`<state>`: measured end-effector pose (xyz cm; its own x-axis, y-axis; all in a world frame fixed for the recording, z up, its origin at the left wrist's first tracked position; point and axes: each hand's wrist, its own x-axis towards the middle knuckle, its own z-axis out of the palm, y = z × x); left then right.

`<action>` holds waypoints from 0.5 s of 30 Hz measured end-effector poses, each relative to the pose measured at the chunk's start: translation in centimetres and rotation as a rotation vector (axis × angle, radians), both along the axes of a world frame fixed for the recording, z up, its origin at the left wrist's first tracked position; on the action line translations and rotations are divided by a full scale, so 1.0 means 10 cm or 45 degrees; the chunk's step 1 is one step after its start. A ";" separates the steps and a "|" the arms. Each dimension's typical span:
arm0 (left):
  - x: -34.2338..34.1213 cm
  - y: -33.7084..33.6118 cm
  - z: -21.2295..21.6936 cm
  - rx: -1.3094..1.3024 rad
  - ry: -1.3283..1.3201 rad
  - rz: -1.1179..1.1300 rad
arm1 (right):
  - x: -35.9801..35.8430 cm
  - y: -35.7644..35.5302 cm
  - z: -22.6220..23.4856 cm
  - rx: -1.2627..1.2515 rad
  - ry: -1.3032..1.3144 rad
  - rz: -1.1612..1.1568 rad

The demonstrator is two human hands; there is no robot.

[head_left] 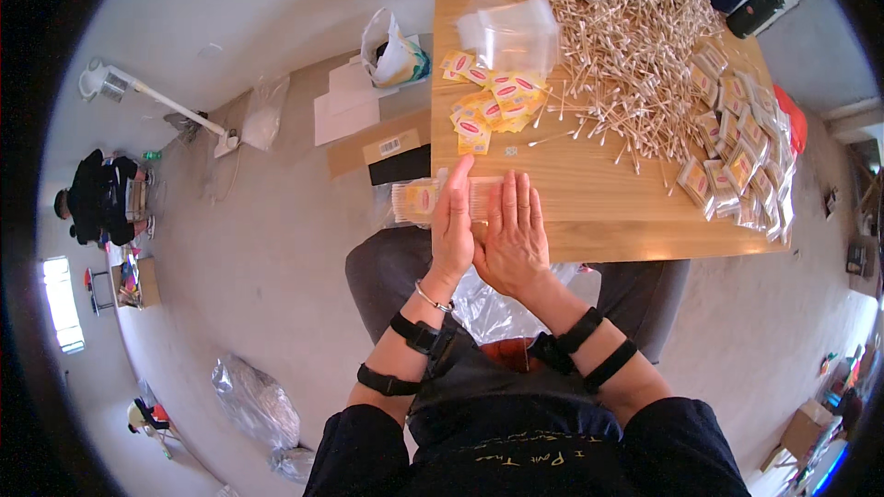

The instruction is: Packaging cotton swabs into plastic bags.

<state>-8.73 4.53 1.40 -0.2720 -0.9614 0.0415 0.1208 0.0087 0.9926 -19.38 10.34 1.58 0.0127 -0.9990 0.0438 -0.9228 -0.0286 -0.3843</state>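
Observation:
My right hand (pixel 513 235) lies flat, palm down, fingers stretched, over a row of cotton swabs (pixel 482 195) at the table's near left corner. Beside it, my left hand (pixel 451 230) stands on its edge with straight fingers, its thumb side close to the swabs. Left of that hand, a clear packet with a yellow card (pixel 416 201) sticks out past the table edge. My palms hide part of the swabs, and whether these sit inside the same packet I cannot tell. Farther up lie loose yellow cards (pixel 497 106) and a stack of clear plastic bags (pixel 520 32).
A big heap of loose cotton swabs (pixel 626 28) covers the far part of the wooden table (pixel 599 230). Filled packets (pixel 741 152) pile up at the right edge, near a black cylinder (pixel 755 11). A white bag (pixel 394 55) stands left of the table.

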 end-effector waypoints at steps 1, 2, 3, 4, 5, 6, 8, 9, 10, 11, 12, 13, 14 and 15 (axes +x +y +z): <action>0.08 -0.02 0.02 -0.121 -0.115 0.014 | 0.00 0.00 0.00 -0.003 -0.005 0.012; 0.16 -0.05 0.04 -0.242 -0.226 0.025 | -0.02 0.01 0.03 0.005 -0.009 -0.002; 0.21 -0.08 0.15 -0.311 -0.335 0.132 | -0.02 0.03 0.04 0.019 -0.017 -0.016; 0.32 -0.13 0.15 -0.306 -0.339 0.137 | -0.03 0.03 0.04 0.024 -0.019 -0.010; 0.48 -0.19 0.17 -0.297 -0.553 0.212 | -0.01 0.01 0.06 0.002 -0.014 0.003; 0.59 -0.24 0.16 -0.285 -0.763 0.283 | -0.01 0.00 0.07 -0.019 -0.004 0.012; 0.75 -0.33 0.03 -0.398 -0.990 0.265 | 0.02 -0.02 0.07 -0.020 0.000 0.026; 0.82 -0.36 -0.06 -0.512 -1.217 0.239 | 0.04 -0.03 0.08 -0.003 0.007 0.037; 0.88 -0.38 -0.15 -0.509 -1.220 0.248 | 0.07 -0.04 0.09 0.013 0.014 0.048; 0.89 -0.40 -0.22 -0.430 -1.146 0.198 | 0.09 -0.05 0.08 0.013 0.018 0.053; 0.92 -0.41 -0.28 -0.352 -1.071 0.150 | 0.10 -0.06 0.08 0.020 0.026 0.060; 0.94 -0.42 -0.35 -0.349 -1.068 0.157 | 0.13 -0.07 0.07 0.028 0.034 0.068; 0.93 -0.43 -0.37 -0.279 -0.943 0.132 | 0.15 -0.07 0.07 0.029 0.039 0.072; 0.91 -0.43 -0.40 -0.208 -0.818 0.107 | 0.17 -0.08 0.07 0.045 0.043 0.073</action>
